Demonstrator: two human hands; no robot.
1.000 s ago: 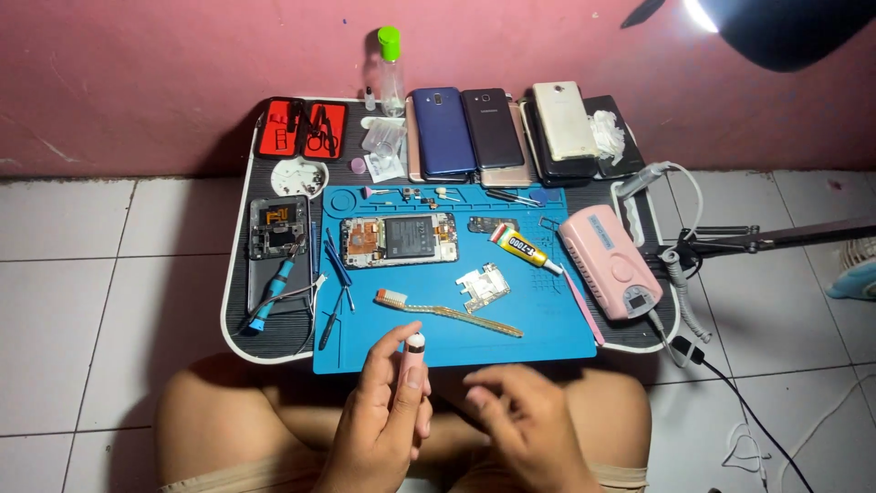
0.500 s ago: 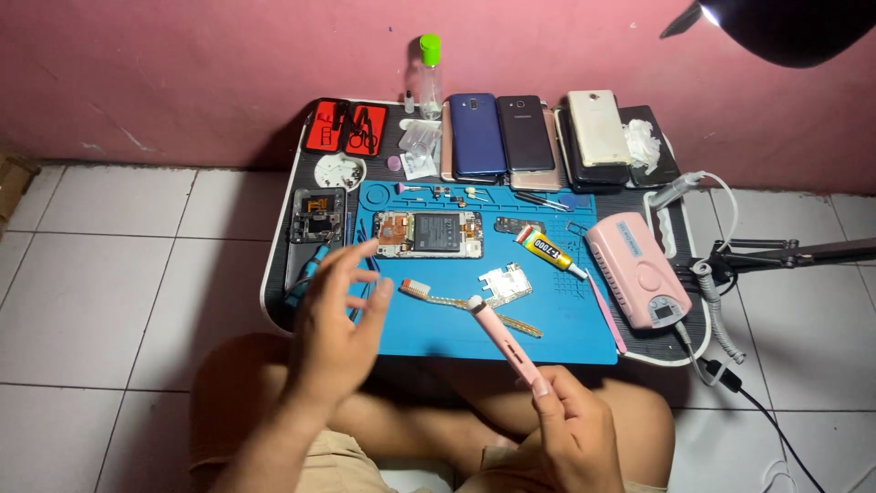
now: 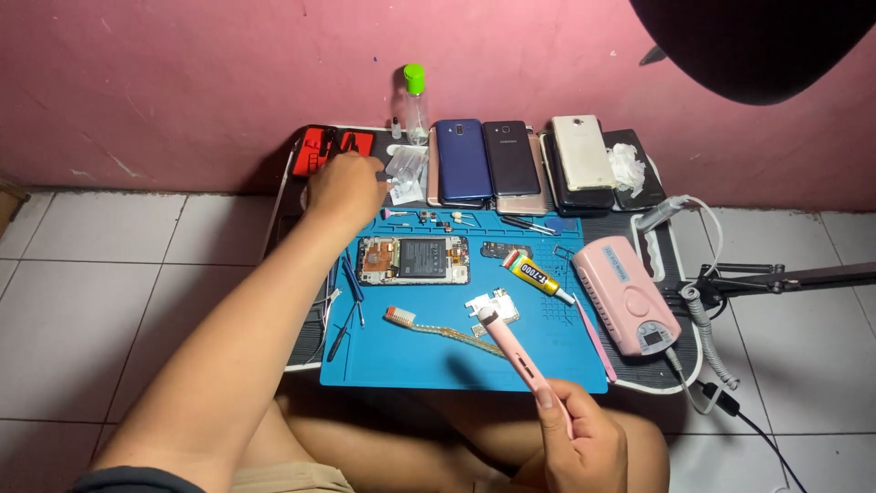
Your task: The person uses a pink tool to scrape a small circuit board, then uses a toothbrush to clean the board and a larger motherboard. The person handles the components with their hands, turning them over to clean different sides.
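My left hand (image 3: 345, 187) reaches far forward over the back left of the low table, its fingers closed beside a small clear plastic bag (image 3: 407, 173) and next to the red tool case (image 3: 319, 149); what it grips is hidden. My right hand (image 3: 582, 445) stays near my lap and holds a slim pink pen-shaped tool (image 3: 514, 351), its tip pointing up-left over a small white circuit part (image 3: 494, 308). An opened phone (image 3: 414, 259) with its battery exposed lies on the blue work mat (image 3: 547, 356).
A toothbrush (image 3: 438, 327) and a glue tube (image 3: 533, 273) lie on the mat. Several phones (image 3: 511, 157) and a clear bottle with a green cap (image 3: 415, 100) line the back. A pink device (image 3: 625, 292) with a coiled cable sits right; a lamp arm (image 3: 785, 278) beyond.
My left hand has moved from above the mat's left edge forward to the back left near the red case. My right hand has tilted the pink tool more upright.
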